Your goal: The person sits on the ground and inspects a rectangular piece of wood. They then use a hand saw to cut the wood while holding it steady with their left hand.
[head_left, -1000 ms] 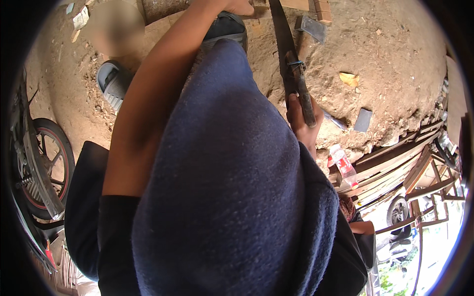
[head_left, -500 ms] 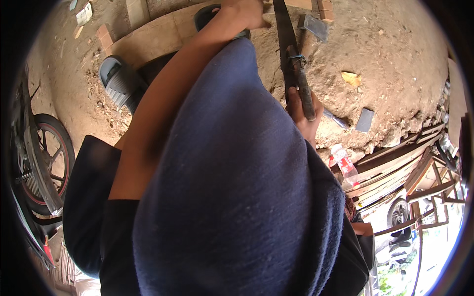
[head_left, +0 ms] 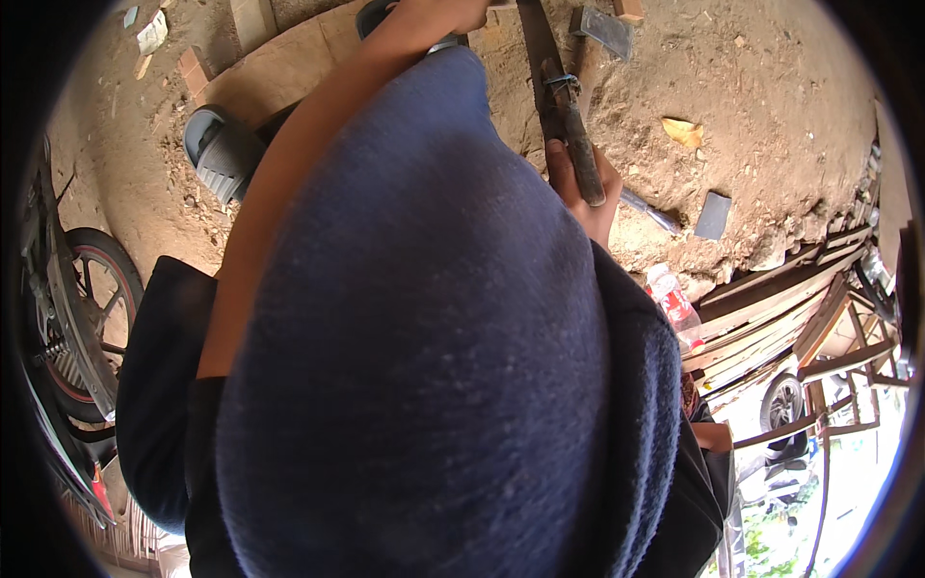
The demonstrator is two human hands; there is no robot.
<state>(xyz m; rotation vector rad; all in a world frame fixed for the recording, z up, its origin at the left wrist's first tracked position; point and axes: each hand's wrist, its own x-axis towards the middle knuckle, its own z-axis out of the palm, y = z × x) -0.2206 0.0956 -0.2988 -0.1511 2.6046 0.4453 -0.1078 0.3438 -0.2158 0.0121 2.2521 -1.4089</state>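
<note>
the dark steel, wooden-handled handsaw [head_left: 562, 94], pointing away over brown dirt ground [head_left: 771, 106], is gripped in the right hand [head_left: 607, 188], seemingly at a sawing step, and the next stroke would call for steadying by the left hand [head_left: 453, 12], whose cropped-off grip i cannot tell.

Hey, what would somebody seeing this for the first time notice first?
Probably the dark blue cloth, which fills the middle of the picture. Just above it, right of centre, is the saw in the grip of the right hand. A yellow leaf stands out on the brown dirt farther right.
</note>
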